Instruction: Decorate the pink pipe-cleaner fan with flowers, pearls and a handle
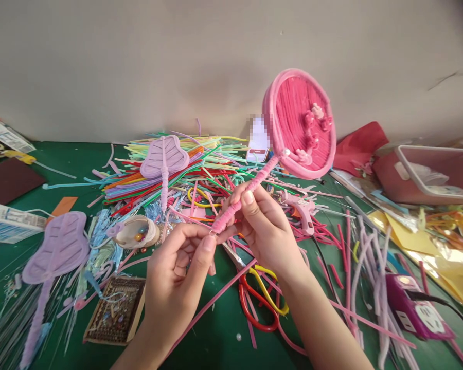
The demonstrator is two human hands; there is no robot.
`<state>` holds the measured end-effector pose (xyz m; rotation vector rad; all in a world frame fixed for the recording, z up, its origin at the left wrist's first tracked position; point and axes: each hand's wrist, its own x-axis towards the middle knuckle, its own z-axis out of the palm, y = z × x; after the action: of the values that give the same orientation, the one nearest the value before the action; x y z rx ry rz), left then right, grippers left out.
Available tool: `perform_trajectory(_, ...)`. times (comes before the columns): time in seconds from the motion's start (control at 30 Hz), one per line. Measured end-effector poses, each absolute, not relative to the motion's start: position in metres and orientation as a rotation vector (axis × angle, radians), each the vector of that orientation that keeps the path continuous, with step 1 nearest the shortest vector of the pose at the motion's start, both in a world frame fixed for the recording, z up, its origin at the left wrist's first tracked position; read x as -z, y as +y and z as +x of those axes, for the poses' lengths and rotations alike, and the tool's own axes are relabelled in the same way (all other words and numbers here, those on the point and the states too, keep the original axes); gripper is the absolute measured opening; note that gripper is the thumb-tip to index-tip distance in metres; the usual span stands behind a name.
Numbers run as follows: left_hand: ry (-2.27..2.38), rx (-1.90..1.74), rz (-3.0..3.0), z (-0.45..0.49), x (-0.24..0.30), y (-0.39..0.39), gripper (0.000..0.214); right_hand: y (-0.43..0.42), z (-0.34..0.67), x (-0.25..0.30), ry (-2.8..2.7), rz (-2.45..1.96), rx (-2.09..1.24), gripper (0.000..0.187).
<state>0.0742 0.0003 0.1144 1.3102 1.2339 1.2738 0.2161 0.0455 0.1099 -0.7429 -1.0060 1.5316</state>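
A pink round fan (301,123) made of fuzzy wire is held up over the green table (216,334), its handle (243,198) slanting down to the left. My right hand (264,226) is closed round the handle's middle. My left hand (181,267) pinches the handle's lower tip between thumb and forefinger. Small pink figures sit on the fan's face.
A heap of coloured fuzzy wires (185,169) lies behind the hands. Two purple fans (59,246) (164,156) rest at left, with a bead dish (137,231) and a woven box (116,311). Red-and-yellow scissors (260,303), a glue gun (303,210), a purple power strip (416,311) and a pink bin (428,174) are at right.
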Motion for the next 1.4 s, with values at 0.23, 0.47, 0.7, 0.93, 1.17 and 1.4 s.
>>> perform_trajectory(0.23,1.223,-1.226,1.39,0.068,-0.113,0.002,0.015,0.047,0.216,-0.108,-1.011,-0.736,-1.533,0.024)
perform_trajectory(0.47,1.259,-1.217,1.412,0.07,-0.11,0.002,0.016,0.049,0.221,-0.108,-1.075,-0.781,-1.473,0.024)
perform_trajectory(0.7,1.285,-1.239,1.315,0.072,-0.109,0.008,0.032,0.07,0.235,-0.132,-1.467,-0.841,-1.274,0.029)
perform_trajectory(0.93,1.345,-1.285,1.345,0.046,-0.122,0.034,0.042,0.104,0.252,-0.16,-1.967,-0.928,-0.82,0.028)
perform_trajectory(1.17,0.964,-1.31,1.45,0.044,-0.145,0.084,0.047,0.104,0.243,-0.168,-2.137,-0.812,-0.926,0.026)
perform_trajectory(1.4,0.71,-1.023,1.194,0.068,-0.144,0.106,0.052,0.099,0.236,-0.14,-2.067,-0.684,-1.179,0.028)
